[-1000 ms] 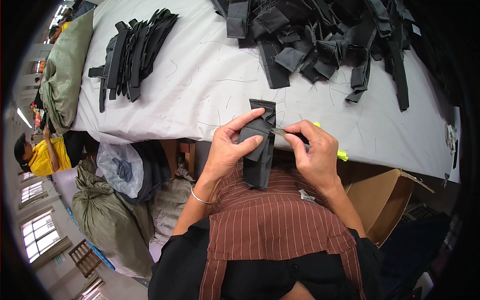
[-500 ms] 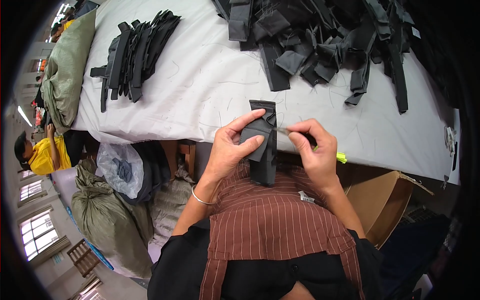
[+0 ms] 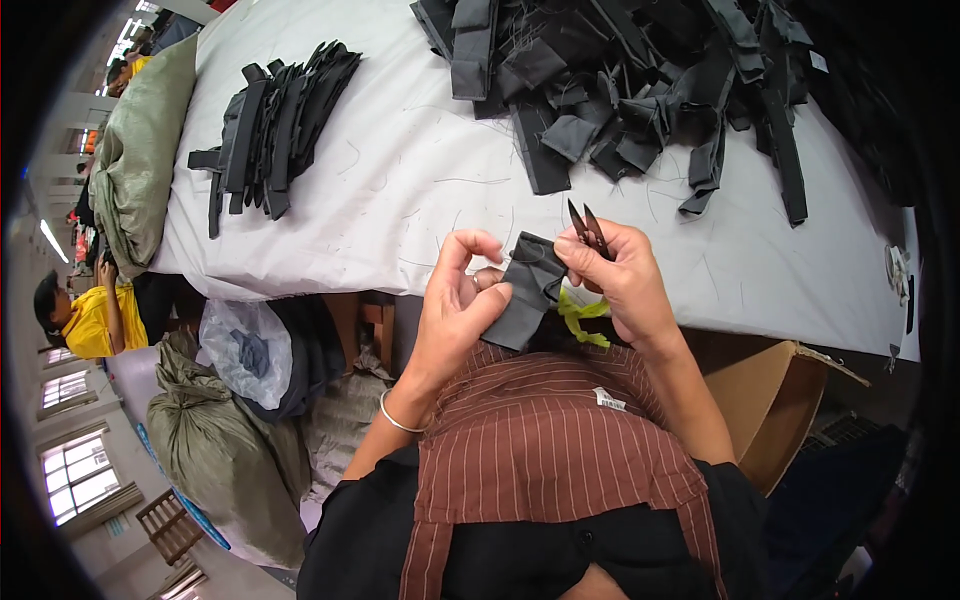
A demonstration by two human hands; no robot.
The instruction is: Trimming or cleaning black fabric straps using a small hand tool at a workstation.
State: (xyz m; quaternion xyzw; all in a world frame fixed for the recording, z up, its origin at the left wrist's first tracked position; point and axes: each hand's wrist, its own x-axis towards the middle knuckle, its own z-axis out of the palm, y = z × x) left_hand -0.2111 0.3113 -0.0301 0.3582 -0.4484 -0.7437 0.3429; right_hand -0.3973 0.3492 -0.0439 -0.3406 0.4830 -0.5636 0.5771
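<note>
A black fabric piece (image 3: 519, 308) with a folded-over end hangs between my hands, above my striped apron at the table's near edge. My left hand (image 3: 452, 305) pinches its left side, the thumb on top and the index finger raised and curled. The fingertips of my right hand (image 3: 630, 285) hold its upper right corner. Dark thread snips (image 3: 590, 230) are also kept in that right hand, their two pointed blades sticking up apart from the fabric. Below the right palm dangles a yellow-green strip (image 3: 582, 322); where it is fastened is hidden.
On the white-covered table (image 3: 400, 200) lie a heap of black fabric pieces (image 3: 640, 90), a neater stack (image 3: 275, 135) and loose threads. A cardboard box (image 3: 765, 400) is at lower right. Sacks (image 3: 225, 450) and a plastic-lined bag (image 3: 245, 350) stand left; a person in yellow (image 3: 95, 320) sits beyond.
The snips have swung from pointing left at the fabric to pointing up. My right hand has moved left onto the fabric's corner, and the piece now hangs tilted, its lower length no longer showing.
</note>
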